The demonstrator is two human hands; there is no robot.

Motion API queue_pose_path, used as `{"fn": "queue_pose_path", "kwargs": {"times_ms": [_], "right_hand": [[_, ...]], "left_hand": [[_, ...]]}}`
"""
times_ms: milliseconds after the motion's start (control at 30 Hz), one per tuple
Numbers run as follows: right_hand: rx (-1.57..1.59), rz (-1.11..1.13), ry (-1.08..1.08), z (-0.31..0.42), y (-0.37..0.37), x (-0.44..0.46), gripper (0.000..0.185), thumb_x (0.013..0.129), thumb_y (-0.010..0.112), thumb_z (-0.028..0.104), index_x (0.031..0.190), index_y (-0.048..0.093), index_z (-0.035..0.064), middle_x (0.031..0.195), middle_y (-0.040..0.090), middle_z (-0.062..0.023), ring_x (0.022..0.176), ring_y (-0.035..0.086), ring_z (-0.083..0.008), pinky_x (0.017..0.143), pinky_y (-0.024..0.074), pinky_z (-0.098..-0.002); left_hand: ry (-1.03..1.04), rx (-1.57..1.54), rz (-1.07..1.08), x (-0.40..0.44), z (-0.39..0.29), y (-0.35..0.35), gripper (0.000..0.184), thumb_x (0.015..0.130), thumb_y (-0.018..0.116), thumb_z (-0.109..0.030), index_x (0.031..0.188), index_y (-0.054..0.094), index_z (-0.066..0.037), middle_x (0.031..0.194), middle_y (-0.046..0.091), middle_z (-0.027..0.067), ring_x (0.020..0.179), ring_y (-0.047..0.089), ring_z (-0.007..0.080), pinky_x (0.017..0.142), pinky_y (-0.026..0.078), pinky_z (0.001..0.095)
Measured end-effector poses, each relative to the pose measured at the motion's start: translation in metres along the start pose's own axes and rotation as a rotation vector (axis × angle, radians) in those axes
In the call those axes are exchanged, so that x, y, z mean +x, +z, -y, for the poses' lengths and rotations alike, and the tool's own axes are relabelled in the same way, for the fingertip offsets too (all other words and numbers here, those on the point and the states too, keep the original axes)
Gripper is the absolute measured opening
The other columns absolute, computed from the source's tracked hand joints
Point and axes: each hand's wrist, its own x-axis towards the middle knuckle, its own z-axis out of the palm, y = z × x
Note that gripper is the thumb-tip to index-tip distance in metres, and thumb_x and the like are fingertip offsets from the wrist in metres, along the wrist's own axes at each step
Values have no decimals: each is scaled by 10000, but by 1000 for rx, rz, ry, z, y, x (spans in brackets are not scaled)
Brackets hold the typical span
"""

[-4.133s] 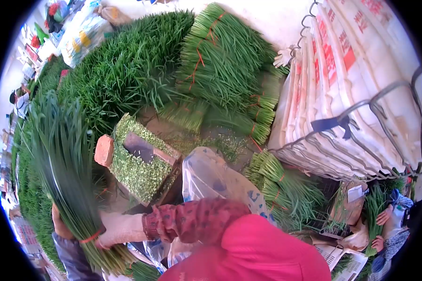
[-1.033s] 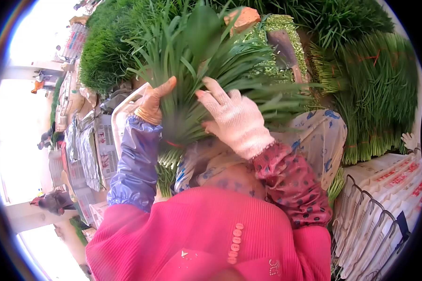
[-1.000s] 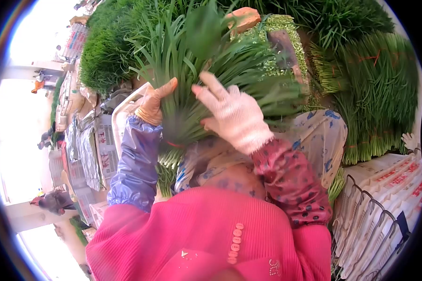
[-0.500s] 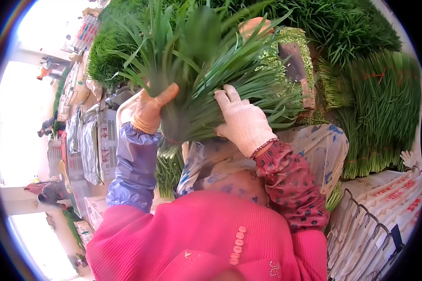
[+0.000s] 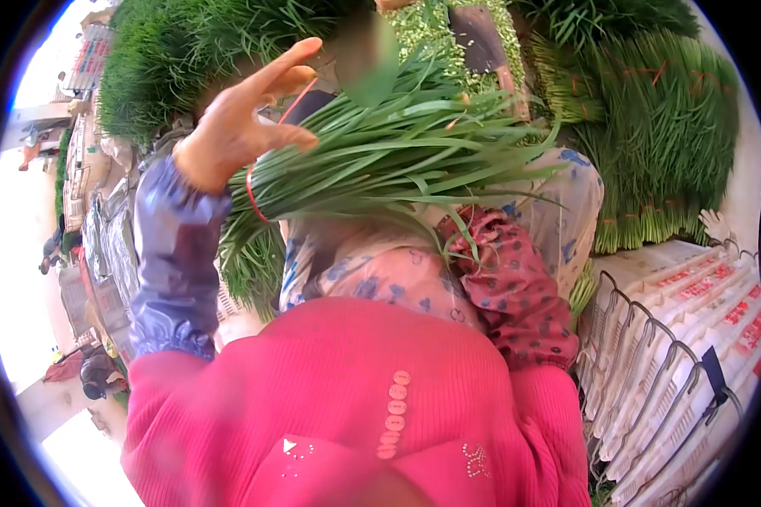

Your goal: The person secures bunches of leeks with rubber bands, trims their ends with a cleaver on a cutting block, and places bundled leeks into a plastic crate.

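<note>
Green bundle [image 5: 380,156] lies sideways over my lap [image 5: 364,275], maybe so my legs can help hold it up, with its tied end by my left hand [image 5: 237,127], which is wide with the thumb apart from the fingers and near the leaves. The leaves cover my right hand, so I can't tell if it is wide or closed, and only its red sleeve [image 5: 520,291] shows. Long, thin and shiny, the leaves are snug at the red band [image 5: 252,198], then fan out with messy, droopy tips.
</note>
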Motion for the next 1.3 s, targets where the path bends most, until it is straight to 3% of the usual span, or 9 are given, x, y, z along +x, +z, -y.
{"fn": "queue_pose_path", "kwargs": {"times_ms": [67,133,467,600,800,900,1000,1100,1300], "right_hand": [[-14,-101,94,-15,-12,-3,399,912,620,258,1233,622,21,1079,693,-139,960,680,-224,824,540,-372],[-46,-176,181,-32,-21,-6,392,920,610,228,1252,613,19,1091,693,-133,959,679,-214,828,539,-363],[-165,-472,479,-95,-74,-22,391,962,562,75,1347,570,6,1149,697,-106,954,676,-165,851,537,-318],[551,-816,489,-54,-109,-27,339,960,626,14,1299,630,17,1126,716,-71,879,668,-106,783,537,-239],[507,-715,348,-3,-126,-46,133,929,694,34,1055,729,5,891,705,-23,733,634,-84,656,500,-225],[574,-484,395,-1,-116,-58,115,891,692,-29,1003,710,-11,854,684,-42,732,644,-97,657,515,-231],[731,-207,487,5,-106,-56,263,819,685,-72,1081,676,-50,943,685,-92,776,684,-139,703,548,-258],[728,-207,428,-3,-79,-45,449,759,734,-39,1197,639,-26,1034,618,-124,750,692,-159,716,555,-274],[950,-80,458,3,-68,-22,428,807,720,-59,1222,621,-24,992,633,-88,768,701,-147,731,550,-253]], "left_hand": [[103,41,42,33,33,32,1154,697,901,-229,1601,198,-86,1560,403,180,1463,351,288,1197,302,416],[-110,-158,187,53,62,57,1265,658,936,-257,1620,122,-146,1582,348,223,1509,249,324,1211,242,412],[229,-68,-512,48,56,90,935,731,890,-276,1512,418,-70,1431,548,141,1315,523,266,1123,397,382],[234,-66,-544,43,50,83,815,794,849,-245,1485,457,-60,1411,565,142,1294,537,277,1105,415,375],[275,432,-430,-14,-2,38,642,809,797,-205,1371,558,-9,1242,638,206,1126,609,379,963,468,441],[153,567,-334,-59,12,27,765,788,790,-377,1411,524,-21,1314,617,184,1227,558,383,1025,429,445],[15,624,-227,-96,36,34,1120,621,800,-611,1509,406,-54,1466,515,154,1378,431,403,1109,345,507],[-265,683,-23,-117,44,47,1570,282,805,-705,1611,182,-148,1616,315,113,1492,252,421,1155,204,656],[-395,780,73,-101,23,55,1548,291,830,-650,1617,169,-202,1620,306,108,1486,272,412,1161,212,631]]}}
